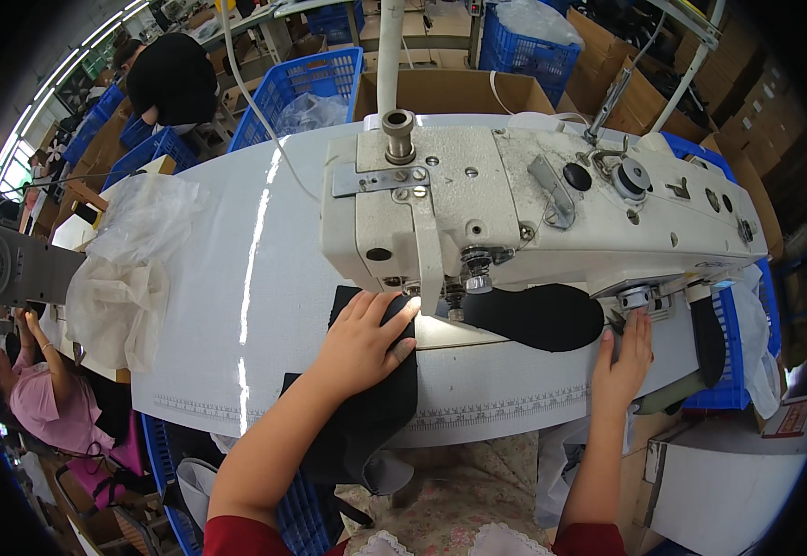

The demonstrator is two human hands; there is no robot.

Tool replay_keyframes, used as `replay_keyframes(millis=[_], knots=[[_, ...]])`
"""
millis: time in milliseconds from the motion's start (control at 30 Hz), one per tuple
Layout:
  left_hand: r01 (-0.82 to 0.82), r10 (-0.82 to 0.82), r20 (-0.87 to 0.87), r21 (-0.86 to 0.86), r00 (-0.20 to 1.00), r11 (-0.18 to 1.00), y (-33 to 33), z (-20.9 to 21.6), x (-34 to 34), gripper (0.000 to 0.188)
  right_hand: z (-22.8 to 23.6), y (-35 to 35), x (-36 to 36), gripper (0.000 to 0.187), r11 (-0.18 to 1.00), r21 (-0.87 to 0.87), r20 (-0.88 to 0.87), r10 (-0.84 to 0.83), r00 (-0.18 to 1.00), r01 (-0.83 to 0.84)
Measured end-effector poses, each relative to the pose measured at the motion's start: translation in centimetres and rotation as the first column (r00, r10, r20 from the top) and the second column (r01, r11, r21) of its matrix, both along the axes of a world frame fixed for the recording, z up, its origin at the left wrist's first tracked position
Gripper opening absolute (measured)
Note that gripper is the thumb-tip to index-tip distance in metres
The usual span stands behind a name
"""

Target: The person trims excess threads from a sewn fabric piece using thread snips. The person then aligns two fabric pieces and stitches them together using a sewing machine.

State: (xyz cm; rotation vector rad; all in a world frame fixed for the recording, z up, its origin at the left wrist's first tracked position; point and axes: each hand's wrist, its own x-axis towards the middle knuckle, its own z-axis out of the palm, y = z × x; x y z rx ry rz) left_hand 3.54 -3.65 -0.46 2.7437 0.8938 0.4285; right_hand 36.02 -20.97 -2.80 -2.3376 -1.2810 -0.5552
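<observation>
Black fabric (374,408) lies between 6 and 7 o'clock, draping over the near edge of the white table (209,306). My 2 hands are apart: my left hand (359,340) rests spread on the fabric; my right hand (622,361) is at 4 o'clock, by a small dark piece (617,321) I cannot tell if it grips. Between them sits a black sole-shaped piece (552,320). White sewing machine (473,190) at 2, clear plastic (130,287) at 9.

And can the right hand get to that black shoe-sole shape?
Probably yes: the right hand is right beside the rounded end of the black shoe-sole shape, and the edge toward the person looks uncovered.
</observation>
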Motion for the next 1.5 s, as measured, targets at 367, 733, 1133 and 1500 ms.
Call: replay_keyframes(millis=[367, 733, 1133, 1500], knots=[[-0.002, 0.002, -0.005, 0.018, 1.0, 1.0, 0.0, -0.1, 0.1, 0.043, -0.1, -0.1, 0.0, 0.049, 1.0, -0.004, -0.018, -0.005, 1.0, 0.005], [0.014, -0.015, 0.017, 0.058, 1.0, 0.998, -0.1, 0.3, 0.2, 0.045, 2.9, 0.3, -1.5, 0.031, 0.961, 0.134, 0.018, 0.241, 0.97, -0.241], [-0.151, 0.158, -0.073, 0.088, 0.985, 0.985, -3.0, 0.4, 0.5, 0.067, 2.8, 12.5, -9.6, 0.016, 0.586, -0.151, -0.339, 0.726, 0.598, -0.796], [-0.146, 0.161, -0.14, 0.111, 0.977, 0.983, -2.6, -0.7, 0.7, 0.071, 2.5, 11.9, -10.7, 0.02, 0.634, -0.054, -0.175, 0.754, 0.633, -0.771]])
